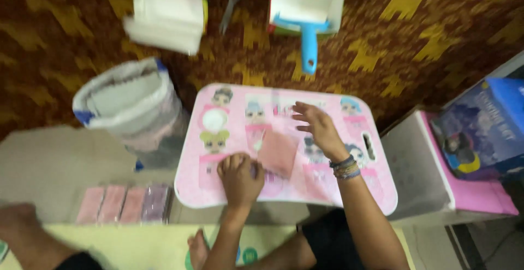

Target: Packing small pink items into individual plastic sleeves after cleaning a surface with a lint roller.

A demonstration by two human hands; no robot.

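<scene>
Knee and foot: nearest the camera, the person's bare foot (197, 248) shows at the bottom edge, on a pale yellow-green mat (136, 245).
Left hand: the left hand (239, 177) rests on the near part of the tabletop (376, 193), fingers curled together in a loose fist, its knuckles at the near corner of the pink sheet; whether it pinches that corner cannot be told through the blur.
Right hand: the right hand (318, 128) lies flat with fingers spread apart, holding nothing, just beyond and to the right of the pink sheet; beaded bracelets (345, 168) ring its wrist.
Pink sheet: a small square pink sheet (277, 153) lies on the middle of the tabletop, between the two hands.
Tabletop: small, pink, round-cornered, printed with cartoon doll figures (details smeared by motion).
Left of the tabletop: a white sack (131, 106) with its mouth rolled open stands just beside it, and nearer the camera a row of pink packets (123, 203) lies on a pale board.
Far side, on the patterned carpet (436, 41): an open white box (305, 0) with a blue-handled roller (307, 38) across it, and a stack of white paper (166, 11).
Right: a blue box (483, 128) sits on a white and pink stand.
Another person: a limb (27, 237) at the lower left corner.
</scene>
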